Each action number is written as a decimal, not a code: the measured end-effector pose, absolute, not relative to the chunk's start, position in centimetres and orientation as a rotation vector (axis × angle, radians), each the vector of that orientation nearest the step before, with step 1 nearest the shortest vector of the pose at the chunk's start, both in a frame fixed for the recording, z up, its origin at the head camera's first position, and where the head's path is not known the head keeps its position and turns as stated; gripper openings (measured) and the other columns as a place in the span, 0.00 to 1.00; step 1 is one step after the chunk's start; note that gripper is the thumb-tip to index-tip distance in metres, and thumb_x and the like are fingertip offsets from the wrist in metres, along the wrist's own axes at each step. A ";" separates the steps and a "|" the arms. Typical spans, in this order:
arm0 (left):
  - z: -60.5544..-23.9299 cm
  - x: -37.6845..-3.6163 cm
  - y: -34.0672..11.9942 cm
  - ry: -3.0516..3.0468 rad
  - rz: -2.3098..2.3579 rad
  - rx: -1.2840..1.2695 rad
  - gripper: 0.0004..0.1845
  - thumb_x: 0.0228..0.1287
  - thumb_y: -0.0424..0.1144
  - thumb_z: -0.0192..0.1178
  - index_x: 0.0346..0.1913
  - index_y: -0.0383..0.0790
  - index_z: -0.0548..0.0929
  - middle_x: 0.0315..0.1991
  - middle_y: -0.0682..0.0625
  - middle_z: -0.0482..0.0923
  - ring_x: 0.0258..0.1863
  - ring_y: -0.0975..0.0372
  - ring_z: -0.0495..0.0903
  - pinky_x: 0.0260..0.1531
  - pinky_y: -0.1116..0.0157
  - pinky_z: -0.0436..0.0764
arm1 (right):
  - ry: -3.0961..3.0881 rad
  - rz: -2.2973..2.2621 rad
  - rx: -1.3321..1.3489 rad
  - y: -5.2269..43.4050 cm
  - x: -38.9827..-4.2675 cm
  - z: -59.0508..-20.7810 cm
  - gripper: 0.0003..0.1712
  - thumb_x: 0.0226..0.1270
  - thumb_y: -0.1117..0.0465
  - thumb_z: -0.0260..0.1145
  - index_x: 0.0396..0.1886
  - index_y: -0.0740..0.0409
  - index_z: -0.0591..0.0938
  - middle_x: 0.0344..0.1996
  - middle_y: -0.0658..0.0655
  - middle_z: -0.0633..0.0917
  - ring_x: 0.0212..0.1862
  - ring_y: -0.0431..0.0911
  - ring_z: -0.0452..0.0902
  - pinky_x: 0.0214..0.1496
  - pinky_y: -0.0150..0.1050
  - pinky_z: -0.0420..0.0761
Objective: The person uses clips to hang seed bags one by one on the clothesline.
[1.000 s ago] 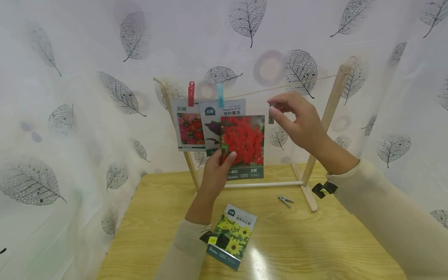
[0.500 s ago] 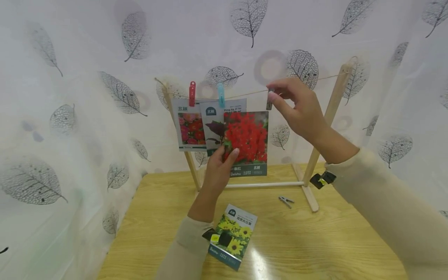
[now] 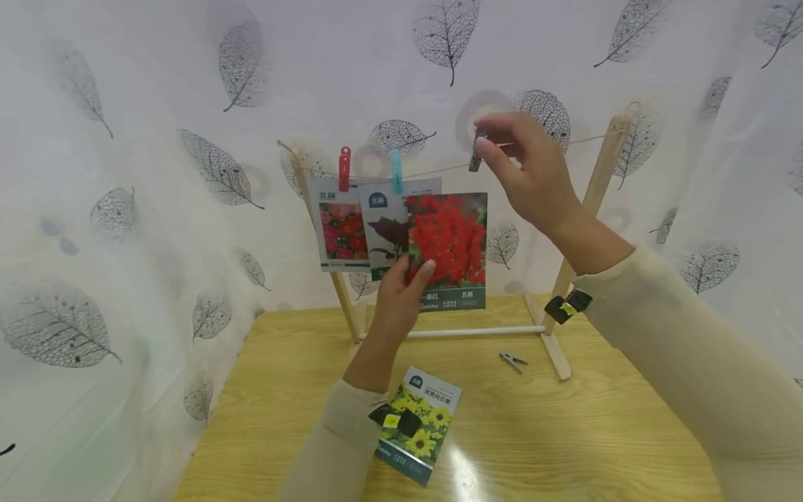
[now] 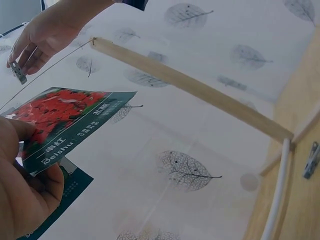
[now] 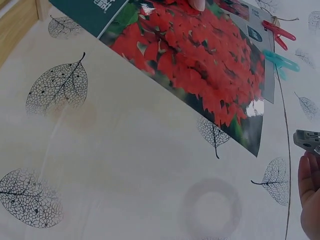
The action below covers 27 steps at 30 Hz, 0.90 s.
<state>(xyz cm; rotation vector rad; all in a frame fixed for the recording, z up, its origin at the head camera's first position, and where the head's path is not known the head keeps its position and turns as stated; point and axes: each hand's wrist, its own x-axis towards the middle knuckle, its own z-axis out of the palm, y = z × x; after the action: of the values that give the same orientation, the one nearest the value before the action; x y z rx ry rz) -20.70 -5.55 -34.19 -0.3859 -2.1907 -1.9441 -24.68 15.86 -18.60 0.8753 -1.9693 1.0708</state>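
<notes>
Above the wooden tabletop (image 3: 564,432), the right hand (image 3: 533,174) pinched a small grey metal clip (image 3: 478,148) at the thin string (image 3: 439,169) of the wooden rack (image 3: 596,188), up and to the right of the packet's top edge. Below it, the left hand (image 3: 398,300) gripped the red-flower seed packet (image 3: 448,247) by its lower left corner, upright, just under the string and beside the light-blue clothespin (image 3: 396,171).

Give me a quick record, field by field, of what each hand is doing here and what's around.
left hand: holds red-flower seed packet up below the string
right hand: pinches grey clip at the string
already hung: two packets, under red clip and blue clip
on table: sunflower packet, spare clip
</notes>
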 end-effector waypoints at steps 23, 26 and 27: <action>-33.5 -21.4 -4.3 -2.131 -1.942 -0.384 0.19 0.75 0.52 0.56 0.60 0.45 0.78 0.58 0.49 0.79 0.55 0.60 0.76 0.60 0.55 0.78 | -2.113 1.178 0.877 13.9 -25.3 -16.6 0.16 0.78 0.62 0.58 0.61 0.58 0.79 0.56 0.54 0.81 0.56 0.35 0.77 0.63 0.29 0.75; -33.3 -21.4 -4.3 -2.128 -1.957 -0.388 0.18 0.76 0.52 0.55 0.58 0.45 0.78 0.57 0.49 0.78 0.54 0.61 0.75 0.59 0.55 0.77 | -2.137 1.167 0.870 13.8 -25.2 -16.6 0.15 0.78 0.61 0.58 0.60 0.57 0.80 0.55 0.54 0.82 0.56 0.36 0.76 0.63 0.30 0.75; -33.3 -21.4 -4.3 -2.128 -1.958 -0.389 0.18 0.76 0.52 0.55 0.58 0.45 0.78 0.57 0.49 0.78 0.54 0.61 0.74 0.59 0.55 0.76 | -2.146 1.154 0.867 13.7 -25.3 -16.6 0.15 0.79 0.61 0.58 0.60 0.56 0.81 0.54 0.54 0.82 0.55 0.36 0.76 0.63 0.30 0.75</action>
<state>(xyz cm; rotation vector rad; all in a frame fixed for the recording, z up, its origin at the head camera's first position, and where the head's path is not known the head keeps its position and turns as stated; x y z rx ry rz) -21.44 -4.26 -33.27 -0.3892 -2.1280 -1.9585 -25.25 13.70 -16.59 0.8670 -2.1460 1.1541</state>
